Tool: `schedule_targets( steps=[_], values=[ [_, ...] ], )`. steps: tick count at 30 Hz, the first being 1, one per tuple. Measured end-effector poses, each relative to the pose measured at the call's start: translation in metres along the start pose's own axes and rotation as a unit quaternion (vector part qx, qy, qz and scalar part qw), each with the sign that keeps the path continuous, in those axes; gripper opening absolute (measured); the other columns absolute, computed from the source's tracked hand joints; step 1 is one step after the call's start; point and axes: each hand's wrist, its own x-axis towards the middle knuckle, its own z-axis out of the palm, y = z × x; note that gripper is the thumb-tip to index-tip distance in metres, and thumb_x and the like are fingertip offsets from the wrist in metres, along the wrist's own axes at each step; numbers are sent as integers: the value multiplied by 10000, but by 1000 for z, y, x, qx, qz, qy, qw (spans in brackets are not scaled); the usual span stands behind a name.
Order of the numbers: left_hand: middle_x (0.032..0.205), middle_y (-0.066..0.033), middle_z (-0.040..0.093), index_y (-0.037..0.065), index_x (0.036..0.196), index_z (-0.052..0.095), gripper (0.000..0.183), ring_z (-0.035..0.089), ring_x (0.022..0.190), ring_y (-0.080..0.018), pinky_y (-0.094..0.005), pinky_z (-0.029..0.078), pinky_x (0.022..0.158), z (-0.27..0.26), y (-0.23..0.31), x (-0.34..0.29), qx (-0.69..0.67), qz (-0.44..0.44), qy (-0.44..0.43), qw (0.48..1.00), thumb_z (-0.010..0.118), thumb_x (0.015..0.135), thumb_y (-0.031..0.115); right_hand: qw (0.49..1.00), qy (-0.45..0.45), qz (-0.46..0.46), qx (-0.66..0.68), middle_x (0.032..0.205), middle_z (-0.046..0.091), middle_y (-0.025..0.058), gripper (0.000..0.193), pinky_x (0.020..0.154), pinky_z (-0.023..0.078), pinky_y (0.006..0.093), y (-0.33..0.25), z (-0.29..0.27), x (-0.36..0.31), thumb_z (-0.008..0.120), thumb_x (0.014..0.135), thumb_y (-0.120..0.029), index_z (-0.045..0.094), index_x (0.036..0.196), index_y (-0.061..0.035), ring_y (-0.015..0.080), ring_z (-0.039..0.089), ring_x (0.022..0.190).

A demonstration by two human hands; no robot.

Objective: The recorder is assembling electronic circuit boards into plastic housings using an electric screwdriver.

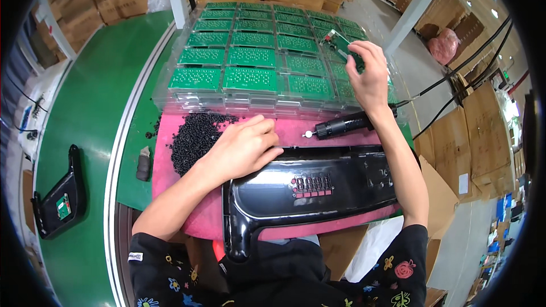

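Pink mat (293,127) under black housing (347,190), long axis approx. L-R, nearer L hand (247,145), half-curled at its top-L edge; can't tell if gripping. Well beyond housing, over trays (196,104): 1 circuit board (338,42), pinched betw. thumb & fingers of part-closed R hand (367,71), off its L side.

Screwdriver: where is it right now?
In the head view, right of centre, the screwdriver lies on the pink mat between the trays and the black housing.
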Motion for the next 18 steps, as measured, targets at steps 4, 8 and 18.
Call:
schedule_targets(
  steps=[4,8,18],
  values=[
    [1079,-127,573,39,1048,640,358,580,966,-319,-404,505,809,-6,8,-1,1,26,103,994,820,754,136,979,-48,92,176,951,707,123,143,797,547,343,-66,-40,-8,686,800,45,694,935,0,268,687,905],
    [1292,-180,540,22,1326,541,761,545,1173,-363,-433,496,949,-12,27,7,24,47,192,980,879,646,73,938,-170,121,275,935,712,127,126,778,558,331,-104,-76,-25,679,807,45,698,929,17,250,705,883],
    [1106,-133,658,-10,1152,674,643,603,1010,-342,-446,498,911,-14,29,3,14,94,136,986,885,572,172,959,-217,69,167,863,690,83,233,676,489,341,-106,-110,-48,777,779,-61,680,990,-36,247,651,763]
  ],
)
